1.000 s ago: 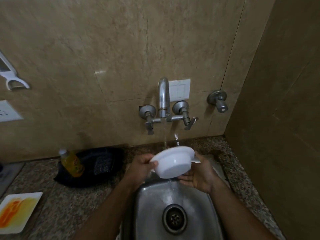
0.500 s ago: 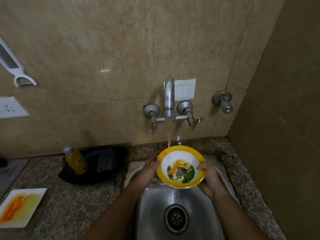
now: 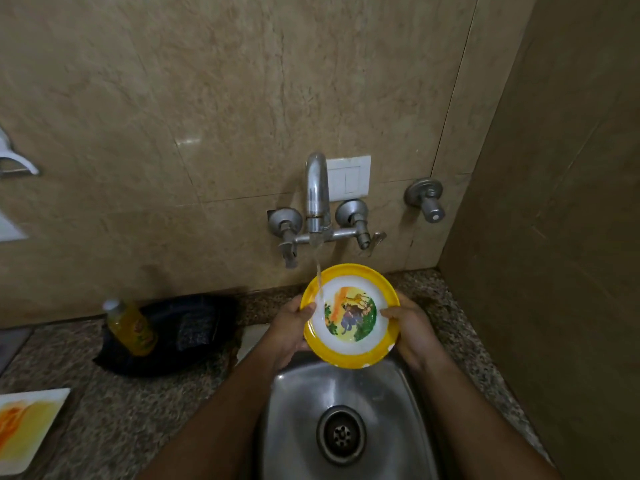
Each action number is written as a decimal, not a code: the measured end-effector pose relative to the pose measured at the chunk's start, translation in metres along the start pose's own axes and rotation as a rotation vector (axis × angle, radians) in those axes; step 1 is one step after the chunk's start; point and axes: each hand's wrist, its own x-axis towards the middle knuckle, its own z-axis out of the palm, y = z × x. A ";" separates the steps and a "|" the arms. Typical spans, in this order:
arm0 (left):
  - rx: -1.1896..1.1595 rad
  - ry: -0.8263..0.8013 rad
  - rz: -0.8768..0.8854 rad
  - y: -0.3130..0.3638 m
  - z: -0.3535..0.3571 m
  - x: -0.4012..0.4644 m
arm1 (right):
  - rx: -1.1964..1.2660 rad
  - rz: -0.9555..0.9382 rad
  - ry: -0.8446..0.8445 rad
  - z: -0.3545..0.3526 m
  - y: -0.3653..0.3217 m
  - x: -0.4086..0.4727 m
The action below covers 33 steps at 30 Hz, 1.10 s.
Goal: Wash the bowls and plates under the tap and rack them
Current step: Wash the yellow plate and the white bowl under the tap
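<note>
Round yellow-rimmed bowl [image 3: 349, 315] with a white inside and a painted picture at its centre, held over the back edge of the stainless steel sink [image 3: 349, 420], inside tilted toward the camera. Left hand [image 3: 289, 329] curled round the bowl's left rim, thumb over the yellow edge. Right hand [image 3: 410, 329] gripping the right rim, thumb lying on the white inside. Thin stream of water [image 3: 318, 282] from the chrome wall tap [image 3: 317, 195], landing on the bowl's left inner side beside the left thumb. Round drain [image 3: 341, 434] at the sink's middle, below the bowl. Yellow plastic bottle [image 3: 130, 327] leaning on a black bag [image 3: 180, 336] on the speckled granite counter [image 3: 114, 410], left of the sink near the back wall. White rectangular plate [image 3: 24, 427] smeared orange and yellow at the counter's left edge.
</note>
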 end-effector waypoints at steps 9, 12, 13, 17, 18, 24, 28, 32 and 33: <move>0.149 0.121 0.035 0.007 -0.030 -0.009 | -0.345 -0.187 0.213 0.032 -0.032 0.026; 0.206 0.116 0.027 0.008 -0.034 -0.012 | -0.624 -0.288 0.243 0.043 -0.046 0.027; 0.225 0.114 0.023 0.008 -0.034 -0.013 | -0.697 -0.322 0.255 0.045 -0.050 0.026; 0.280 0.120 -0.001 0.009 -0.032 -0.017 | -0.819 -0.487 0.317 0.055 -0.067 0.018; 0.283 0.125 -0.009 0.009 -0.032 -0.019 | -0.830 -0.505 0.335 0.058 -0.071 0.017; 0.346 0.097 0.010 0.014 -0.035 -0.031 | -1.021 -0.516 0.405 0.067 -0.082 0.013; 0.397 0.085 0.049 0.015 -0.047 -0.039 | -1.251 -0.625 0.353 0.069 -0.082 0.006; 0.485 0.016 0.100 0.011 -0.057 -0.049 | -1.377 -0.673 0.313 0.066 -0.087 0.003; 0.519 0.001 0.128 0.009 -0.059 -0.052 | -1.392 -0.669 0.290 0.064 -0.085 -0.001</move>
